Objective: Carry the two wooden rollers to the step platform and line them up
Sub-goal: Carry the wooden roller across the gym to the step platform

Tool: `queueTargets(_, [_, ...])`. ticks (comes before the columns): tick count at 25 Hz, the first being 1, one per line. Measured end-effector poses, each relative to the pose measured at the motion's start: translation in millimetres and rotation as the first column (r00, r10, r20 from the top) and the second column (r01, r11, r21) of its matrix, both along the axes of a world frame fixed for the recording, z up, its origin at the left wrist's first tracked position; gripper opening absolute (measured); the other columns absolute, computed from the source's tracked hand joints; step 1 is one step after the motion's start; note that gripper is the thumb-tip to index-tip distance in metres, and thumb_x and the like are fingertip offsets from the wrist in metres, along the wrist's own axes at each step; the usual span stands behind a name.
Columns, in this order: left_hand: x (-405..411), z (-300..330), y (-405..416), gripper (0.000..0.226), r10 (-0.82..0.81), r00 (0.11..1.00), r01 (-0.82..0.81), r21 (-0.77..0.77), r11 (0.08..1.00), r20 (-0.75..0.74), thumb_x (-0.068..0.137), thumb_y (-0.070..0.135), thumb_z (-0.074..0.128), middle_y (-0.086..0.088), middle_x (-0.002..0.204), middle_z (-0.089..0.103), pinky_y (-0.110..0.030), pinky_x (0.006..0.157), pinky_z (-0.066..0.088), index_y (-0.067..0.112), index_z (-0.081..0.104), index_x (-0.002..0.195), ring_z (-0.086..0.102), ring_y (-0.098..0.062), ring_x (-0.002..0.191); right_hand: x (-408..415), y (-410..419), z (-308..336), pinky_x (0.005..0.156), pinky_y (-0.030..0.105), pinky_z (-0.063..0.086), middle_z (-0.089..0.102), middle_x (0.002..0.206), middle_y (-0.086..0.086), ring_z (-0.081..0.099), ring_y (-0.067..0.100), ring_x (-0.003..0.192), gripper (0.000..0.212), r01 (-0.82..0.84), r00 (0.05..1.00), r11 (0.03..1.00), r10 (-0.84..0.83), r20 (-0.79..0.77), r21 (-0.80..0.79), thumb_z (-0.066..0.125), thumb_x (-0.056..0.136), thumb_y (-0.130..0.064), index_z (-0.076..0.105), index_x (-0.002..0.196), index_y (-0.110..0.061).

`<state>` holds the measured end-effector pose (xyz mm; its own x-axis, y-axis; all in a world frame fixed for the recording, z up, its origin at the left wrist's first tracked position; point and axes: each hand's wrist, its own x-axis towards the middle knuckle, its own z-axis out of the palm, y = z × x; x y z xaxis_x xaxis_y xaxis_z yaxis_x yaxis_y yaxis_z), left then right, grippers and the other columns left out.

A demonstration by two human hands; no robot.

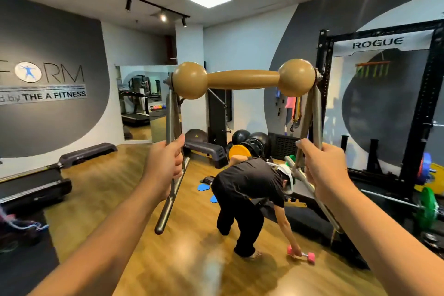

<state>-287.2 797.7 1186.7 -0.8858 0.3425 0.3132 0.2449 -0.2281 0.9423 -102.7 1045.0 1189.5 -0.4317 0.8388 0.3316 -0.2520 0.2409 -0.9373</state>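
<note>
Head view: both arms are raised in front, carrying a tan wooden roller with two ball ends and a thick middle (242, 79) held high between two sets of grey metal handle bars (171, 170). A second pair of bars shows beside each ball end, so a second roller may be stacked behind, but it cannot be told for sure. The left hand (164, 167) has its grip closed tight round the left bars; the right hand (320, 168) has its grip closed round the right bars, fingers wrapped.

Progress: judged mid-carry. Nothing is set down yet; placing and lining up are still left. A black step platform with a grey top (87, 153) sits by the left wall, and another black step platform (204, 148) lies farther back at centre; which is the target cannot be told.

Room: the wooden floor (108, 190) is open toward the left platform. A person in black clothes (247, 190) bends over a pink dumbbell (301, 254) straight ahead, blocking the centre path. A black power rack (408, 103) crowds the right and a treadmill edge (31, 185) the left.
</note>
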Motion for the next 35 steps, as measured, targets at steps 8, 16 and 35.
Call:
queueTargets(8, [-187,-12,-12,0.048,0.094,0.996,-0.094,-0.007,0.996,-0.012,0.102,0.034,0.057,0.004,0.049,0.03,-0.031,0.044,0.016,0.025,0.038,0.059,0.022,-0.015,0.041,-218,11,-21,0.042,0.026,0.025,0.032,0.054,0.003,0.026,0.015,0.045,0.029,-0.169,0.985,0.981,0.17,-0.004,-0.09,0.069,0.086,-0.025,0.048,0.068,-0.014])
queueTargets(16, [-339,-19,-24,0.04,0.212,0.977,-0.212,0.019,0.977,-0.005,0.103,0.029,0.056,0.002,0.053,0.031,-0.038,0.051,0.014,0.022,0.04,0.066,0.024,-0.016,0.045,-412,16,-21,0.047,0.031,0.028,0.036,0.054,0.002,0.031,0.015,0.046,0.024,-0.222,0.972,0.971,0.227,0.053,-0.085,0.07,0.087,-0.03,0.058,0.08,-0.01])
queueTargets(35, [-722,9,73,0.044,0.55,0.835,-0.546,0.135,0.827,0.007,0.103,0.018,0.053,0.005,0.049,0.027,-0.022,0.041,0.013,0.022,0.037,0.062,0.019,-0.009,0.039,-900,131,9,0.049,0.034,0.036,0.047,0.056,0.006,0.043,0.02,0.049,0.027,-0.514,0.857,0.857,0.514,0.023,0.018,0.071,0.088,-0.033,0.064,0.079,-0.008])
